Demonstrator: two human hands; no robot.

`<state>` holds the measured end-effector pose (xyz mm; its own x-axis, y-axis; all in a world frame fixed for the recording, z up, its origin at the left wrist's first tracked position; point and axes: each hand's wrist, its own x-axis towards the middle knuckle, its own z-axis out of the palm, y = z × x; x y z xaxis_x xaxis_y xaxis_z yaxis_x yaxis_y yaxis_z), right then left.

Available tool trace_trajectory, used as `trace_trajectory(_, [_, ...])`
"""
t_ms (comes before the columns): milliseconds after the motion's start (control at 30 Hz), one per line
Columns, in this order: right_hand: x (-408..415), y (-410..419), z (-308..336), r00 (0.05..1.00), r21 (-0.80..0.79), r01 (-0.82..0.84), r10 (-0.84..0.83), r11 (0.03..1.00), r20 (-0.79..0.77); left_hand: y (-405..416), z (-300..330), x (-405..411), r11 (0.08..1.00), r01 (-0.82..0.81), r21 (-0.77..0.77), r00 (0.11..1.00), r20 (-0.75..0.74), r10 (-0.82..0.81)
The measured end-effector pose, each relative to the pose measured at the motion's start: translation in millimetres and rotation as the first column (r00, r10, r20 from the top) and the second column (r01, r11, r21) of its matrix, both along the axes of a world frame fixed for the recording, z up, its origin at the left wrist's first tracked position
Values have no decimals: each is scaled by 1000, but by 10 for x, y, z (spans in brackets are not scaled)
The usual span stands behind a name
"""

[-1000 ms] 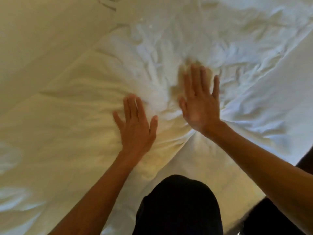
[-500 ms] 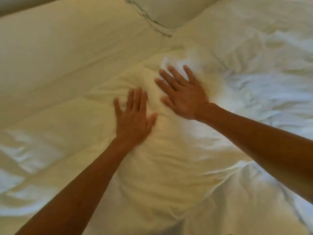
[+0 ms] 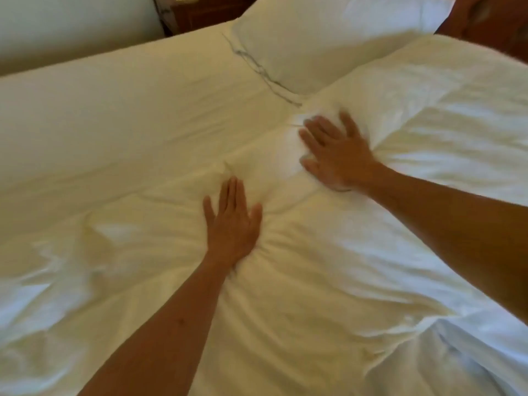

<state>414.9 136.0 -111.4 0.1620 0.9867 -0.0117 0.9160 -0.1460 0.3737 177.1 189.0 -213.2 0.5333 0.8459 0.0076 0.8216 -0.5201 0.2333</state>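
**Two flat palms smoothing a soft duvet**

The white duvet point(image 3: 314, 281) lies across the near and right parts of the bed. It is puffy and full of creases, and its far edge runs slantwise up toward the pillow point(image 3: 328, 35) at the head. Beyond that edge the sheet point(image 3: 128, 110) looks flatter and tighter.

The duvet looks light, soft and thick. It sinks under each palm and throws up folds around the wrists, so it will give way rather than slide as one piece. The cover is probably loose over the filling and may bunch if pushed hard in one spot. Broad, flat strokes outward from the middle should suit it. To shift it bodily, the better hold would be a pinch on the edge or a corner, not the padded middle.

The left hand point(image 3: 231, 224) rests palm down on the duvet near its far edge, fingers straight and close together, thumb out to the side, arm reaching forward from the lower left. The right hand point(image 3: 337, 155) presses down further up, close to the pillow's near corner, with its fingers spread and pointing up and left. Those fingers are blurred, so their tips are hard to place. Neither hand grasps any cloth; both lie flat and pushing, a little apart from each other.
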Motion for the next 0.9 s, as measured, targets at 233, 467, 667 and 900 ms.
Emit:
trace_trajectory(233, [1314,-637,650,840,125,542,-533,831,-100,187,432,475,934,-178,-310,978,47,202])
trace_trajectory(467, [1364,-1295,479,858,183,510,-482,840,-177,209,1096,2057,909,370,-189,929,73,-363])
trace_trajectory(667, [2417,-2137,377,632,169,771,-703,614,-327,375,1135,2981,953,133,-271,990,90,-113])
trace_trajectory(900, [2894,-2232,157,445,73,877,-745,475,-497,600,1502,4599,823,519,-232,841,-33,-540])
